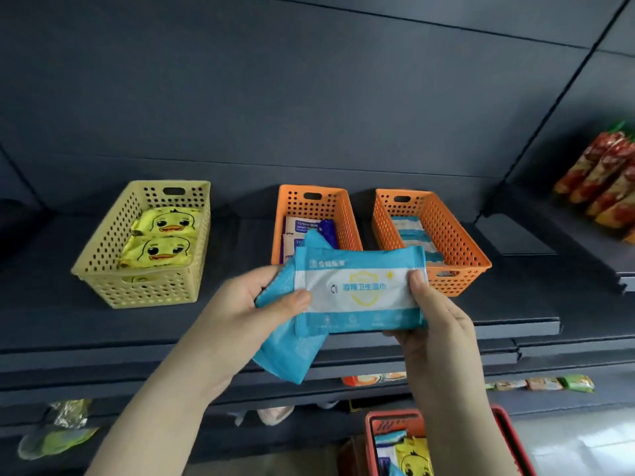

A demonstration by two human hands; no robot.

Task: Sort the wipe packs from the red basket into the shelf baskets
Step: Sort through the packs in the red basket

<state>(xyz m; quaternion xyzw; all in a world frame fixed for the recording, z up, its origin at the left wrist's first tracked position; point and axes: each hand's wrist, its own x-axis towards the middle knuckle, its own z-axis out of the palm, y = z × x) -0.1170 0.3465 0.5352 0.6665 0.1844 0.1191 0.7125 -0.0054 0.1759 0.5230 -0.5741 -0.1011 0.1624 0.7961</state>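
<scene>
Both hands hold blue and white wipe packs in front of the dark shelf. The front pack (357,292) faces me, with my right hand (436,321) gripping its right end and my left hand (254,304) pinching its left end. A second blue pack (287,355) hangs behind it from my left hand. On the shelf stand a yellow basket (144,283) with duck packs (161,235), a middle orange basket (318,204) with purple packs, and a right orange basket (453,235) with blue and white packs. The red basket (372,420) sits low at the bottom right.
Red and orange snack bags (604,180) hang on the adjoining shelf at the right. Small snack packets (546,383) lie on a lower shelf. Green and silver bags (58,431) sit at the lower left. The shelf's front edge (515,328) runs just behind my hands.
</scene>
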